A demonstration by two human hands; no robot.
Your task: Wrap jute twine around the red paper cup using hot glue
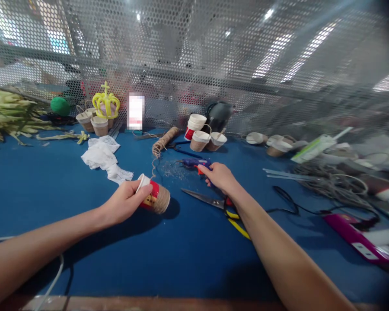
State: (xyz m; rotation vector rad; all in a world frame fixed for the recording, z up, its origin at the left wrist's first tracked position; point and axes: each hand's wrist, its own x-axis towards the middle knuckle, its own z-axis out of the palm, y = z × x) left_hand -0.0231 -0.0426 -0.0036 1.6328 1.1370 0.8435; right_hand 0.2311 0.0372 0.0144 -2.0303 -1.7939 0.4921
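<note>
My left hand [125, 201] is closed round a red and white paper cup [153, 198], held on its side above the blue table [68, 185]. The cup's bottom half is wound with jute twine. A strand runs from it up to the twine spool [164, 140] lying further back. My right hand [219, 177] reaches forward and its fingers close on the handle of a blue glue gun [194, 163] with an orange trigger, lying on the table. Scissors [210, 201] with yellow and red handles lie just under my right wrist.
A perforated metal screen [194, 65] walls the table's far edge. Along it stand twine-wrapped cups [202, 139], a yellow crown [106, 103], a green ball [60, 106] and corn husks [6, 114]. White lace [102, 157] lies left of centre; cables [330, 181] and a magenta box [359, 235] sit right.
</note>
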